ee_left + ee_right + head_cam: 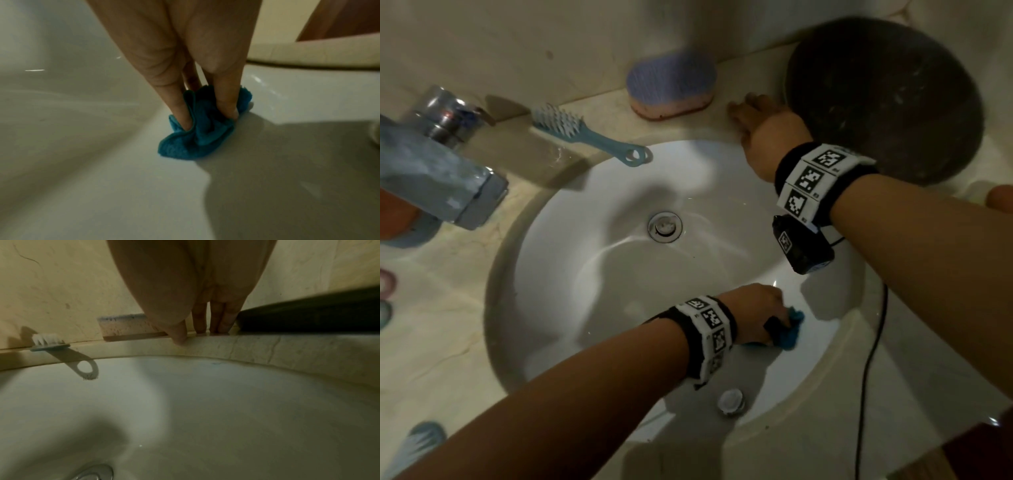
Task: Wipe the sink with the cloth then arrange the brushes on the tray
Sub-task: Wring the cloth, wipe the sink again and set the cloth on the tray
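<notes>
A bunched blue cloth (792, 329) (197, 134) lies against the near right wall of the white sink (592, 274) (102, 178). My left hand (774, 325) (207, 120) pinches it between thumb and fingers and presses it onto the porcelain. My right hand (751, 116) (202, 335) rests flat on the counter behind the sink, fingers straight, beside the dark round tray (883, 99) (308, 316). A light blue handled brush (585, 133) (51, 345) lies on the back ledge, its loop end over the sink rim. A purple and pink scrub brush (671, 89) (125, 327) sits left of the right hand.
The chrome tap (438, 164) juts over the basin from the left. The drain (665, 226) (94, 472) sits mid-basin, an overflow cap (729, 401) on the near wall. A black cable (873, 342) hangs from my right wrist. Another bluish brush (417, 442) lies at the bottom left.
</notes>
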{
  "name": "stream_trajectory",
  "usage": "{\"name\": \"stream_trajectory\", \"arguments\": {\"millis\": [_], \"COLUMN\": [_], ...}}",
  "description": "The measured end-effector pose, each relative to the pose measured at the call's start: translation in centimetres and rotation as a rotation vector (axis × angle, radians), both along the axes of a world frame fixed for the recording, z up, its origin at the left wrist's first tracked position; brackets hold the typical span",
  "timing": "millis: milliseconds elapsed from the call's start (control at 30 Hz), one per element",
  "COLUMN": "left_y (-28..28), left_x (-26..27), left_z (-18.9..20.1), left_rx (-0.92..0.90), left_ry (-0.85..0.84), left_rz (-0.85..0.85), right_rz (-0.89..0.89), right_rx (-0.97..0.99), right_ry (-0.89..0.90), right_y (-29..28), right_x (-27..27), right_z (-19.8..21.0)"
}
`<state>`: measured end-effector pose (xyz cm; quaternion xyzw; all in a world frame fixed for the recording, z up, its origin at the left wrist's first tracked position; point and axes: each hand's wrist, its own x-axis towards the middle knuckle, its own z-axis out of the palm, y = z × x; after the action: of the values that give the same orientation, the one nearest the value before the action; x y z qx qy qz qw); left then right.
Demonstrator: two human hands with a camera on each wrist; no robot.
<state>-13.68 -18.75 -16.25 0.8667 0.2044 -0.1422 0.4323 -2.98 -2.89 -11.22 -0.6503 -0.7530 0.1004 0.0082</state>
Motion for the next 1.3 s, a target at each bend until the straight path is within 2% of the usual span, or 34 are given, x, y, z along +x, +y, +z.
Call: {"name": "stream_trajectory", "arguments": {"millis": [133, 200, 300, 433, 567, 667, 800, 900, 1000, 1100, 1167, 1300], "left_y": [0.0, 0.1, -0.1, -1.5, -1.9, -1.8, -0.9, -0.4, -0.5, -1.2, -2.2, -2.6], "left_x": [-2.1, -1.8, -0.9, 0.8, 1.4, 0.6, -2.5, -3.6, -3.6, -3.3, -2.5, -1.8], "left_z": [-0.4, 0.6, 2.5, 3.7, 2.8, 2.6, 1.5, 1.3, 2.6, 3.9, 4.3, 3.8], "left_rx": [-0.048, -0.049, -0.080, -0.110, -0.086, 0.002, 0.029, 0.102, 0.090, -0.063, -0.100, -0.012], "left_ry": [0.041, 0.009, -0.131, -0.129, -0.086, 0.031, 0.324, 0.368, 0.289, 0.109, 0.086, 0.168], "left_rz": [0.009, 0.019, 0.170, 0.147, 0.164, 0.107, 0.055, -0.016, 0.081, 0.254, 0.191, 0.008], "right_rz": [-0.012, -0.027, -0.063, -0.225, -0.347, -0.449, -0.486, -0.518, -0.512, -0.578, -0.638, -0.661], "right_rx": [-0.125, -0.095, -0.082, -0.150, -0.297, -0.396, -0.385, -0.367, -0.345, -0.366, -0.421, -0.471], "right_ry": [0.048, 0.107, 0.146, 0.097, -0.116, -0.011, 0.044, 0.049, 0.040, 0.022, 0.008, 0.008], "right_y": [-1.2, -3.0, -7.3, -14.4, -20.6, -23.1, -23.9, -23.9, -24.1, -25.0, -25.9, -26.5], "right_x": [-0.2, 0.0, 1.5, 4.7, 7.2, 7.4, 6.9, 6.8, 6.5, 6.4, 6.2, 6.1], "right_z": [1.9, 3.7, 6.3, 8.1, 6.1, 4.3, 3.3, 3.0, 3.1, 3.4, 3.4, 2.9]}}
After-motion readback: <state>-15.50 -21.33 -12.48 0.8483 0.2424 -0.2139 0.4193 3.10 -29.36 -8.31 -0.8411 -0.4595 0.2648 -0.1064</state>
